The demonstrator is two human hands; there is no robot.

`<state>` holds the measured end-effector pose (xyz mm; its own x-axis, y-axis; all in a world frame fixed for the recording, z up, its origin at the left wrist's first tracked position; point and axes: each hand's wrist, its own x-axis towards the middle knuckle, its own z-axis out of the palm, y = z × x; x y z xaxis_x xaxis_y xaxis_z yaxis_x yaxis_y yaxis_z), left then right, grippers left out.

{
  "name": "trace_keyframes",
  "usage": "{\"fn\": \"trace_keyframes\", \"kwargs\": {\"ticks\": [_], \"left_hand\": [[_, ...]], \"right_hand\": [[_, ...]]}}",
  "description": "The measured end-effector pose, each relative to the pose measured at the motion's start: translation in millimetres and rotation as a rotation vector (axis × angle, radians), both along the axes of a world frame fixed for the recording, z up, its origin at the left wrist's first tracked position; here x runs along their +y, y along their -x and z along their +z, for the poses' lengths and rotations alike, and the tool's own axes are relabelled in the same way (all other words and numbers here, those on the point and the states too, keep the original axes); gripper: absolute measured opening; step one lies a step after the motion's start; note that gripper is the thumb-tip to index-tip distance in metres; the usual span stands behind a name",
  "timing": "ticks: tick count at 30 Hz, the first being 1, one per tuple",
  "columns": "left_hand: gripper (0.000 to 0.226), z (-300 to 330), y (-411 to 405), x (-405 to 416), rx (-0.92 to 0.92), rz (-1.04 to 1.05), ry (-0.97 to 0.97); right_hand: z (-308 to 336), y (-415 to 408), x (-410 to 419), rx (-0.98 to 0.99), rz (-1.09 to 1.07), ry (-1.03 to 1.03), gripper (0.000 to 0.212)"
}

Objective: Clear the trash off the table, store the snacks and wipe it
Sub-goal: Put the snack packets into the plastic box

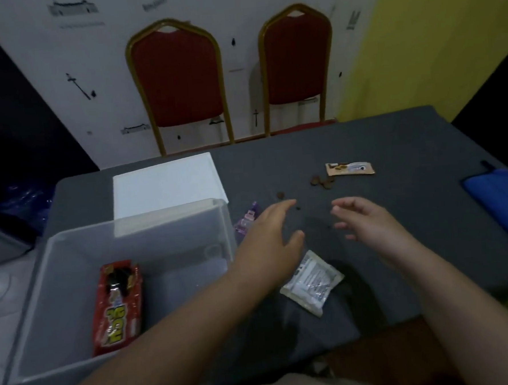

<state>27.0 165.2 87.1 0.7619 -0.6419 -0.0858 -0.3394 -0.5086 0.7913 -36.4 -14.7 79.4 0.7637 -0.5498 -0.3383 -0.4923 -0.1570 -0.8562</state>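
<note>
Two hands are held over the grey table (pixel 392 142): the left hand (pixel 267 239) with fingers extended and nothing held, the right hand (pixel 364 224) loosely curled and likewise empty. One red snack packet (pixel 118 304) is seen lying in the clear plastic bin (pixel 71 242); its yellow lettering cannot be read. One white lid (pixel 166 185) is set behind the bin. On the table are found one purple wrapper (pixel 247 219) beside the left hand, one white sachet (pixel 311 281) below the hands, one tan wrapper (pixel 349 168) farther off, several brown crumbs (pixel 322 181) near it, and one blue cloth (pixel 503 204) at the right edge. Two red chairs (pixel 177 78) are placed behind.

Left hand (pixel 269 239) partly hides purple packet (pixel 246 221), probably.
</note>
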Motion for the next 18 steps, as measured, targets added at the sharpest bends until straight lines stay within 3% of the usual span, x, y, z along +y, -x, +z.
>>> {"fn": "trace_keyframes", "kwargs": {"ticks": [4,8,10,15,18], "left_hand": [[0.065,-27,16,-43,0.015,-0.059,-0.135],[0.092,-82,38,-80,0.086,-0.134,-0.592],[0.099,-106,45,-87,0.064,-0.099,-0.712],[0.078,-133,53,-87,-0.163,0.002,-0.674],[0.066,-135,48,-87,-0.141,0.08,-0.544]], "right_hand": [[-21,-4,-46,0.052,0.023,-0.007,0.015],[-41,-15,-83,0.085,0.088,-0.003,0.018],[-50,-20,-94,0.097,0.134,-0.007,0.017],[-65,-35,-113,0.145,0.266,0.005,0.017],[-72,-38,-114,0.159,0.338,0.015,0.018]]}}
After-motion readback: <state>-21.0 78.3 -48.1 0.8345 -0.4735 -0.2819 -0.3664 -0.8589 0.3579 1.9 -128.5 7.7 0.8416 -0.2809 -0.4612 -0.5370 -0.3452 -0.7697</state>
